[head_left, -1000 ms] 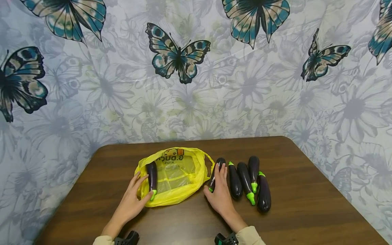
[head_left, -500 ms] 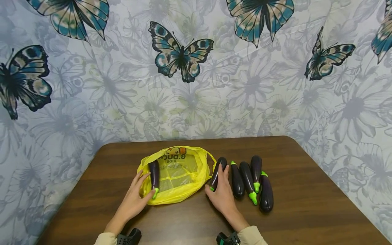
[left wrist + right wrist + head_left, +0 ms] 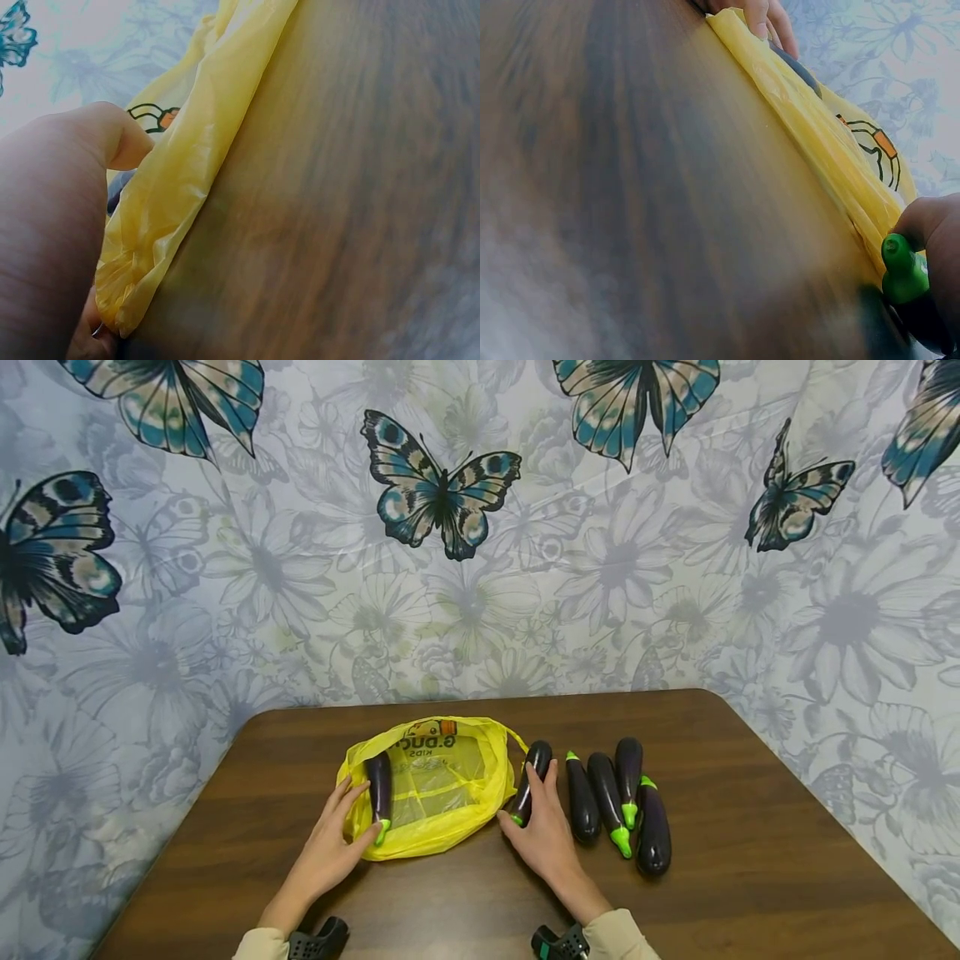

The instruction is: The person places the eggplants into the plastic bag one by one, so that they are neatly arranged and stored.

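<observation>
A yellow plastic bag (image 3: pixel 431 847) lies with its mouth facing up, and one eggplant (image 3: pixel 380 781) is inside at its left. My left hand (image 3: pixel 327 839) holds the bag's left rim, its thumb over the edge beside that eggplant's green stem. In the left wrist view the thumb (image 3: pixel 124 139) hooks over the yellow plastic; most fingers are hidden. Just right of the bag, my right hand (image 3: pixel 546 839) grips another eggplant (image 3: pixel 538 753) by its sides. The right wrist view shows this eggplant's green stem end (image 3: pixel 904 270) close to the thumb.
Several eggplants lie in a loose row right of my right hand, among them a near one (image 3: pixel 582 802) and an outermost one (image 3: pixel 654 835). The brown wooden table (image 3: pixel 435 918) stands against a butterfly-patterned wall covering (image 3: pixel 300 635). The bag's handle (image 3: pixel 516 739) loops near the gripped eggplant.
The eggplant in my right hand has shifted slightly left, towards the bag, widening the gap to the row. My left hand stays at the bag's rim.
</observation>
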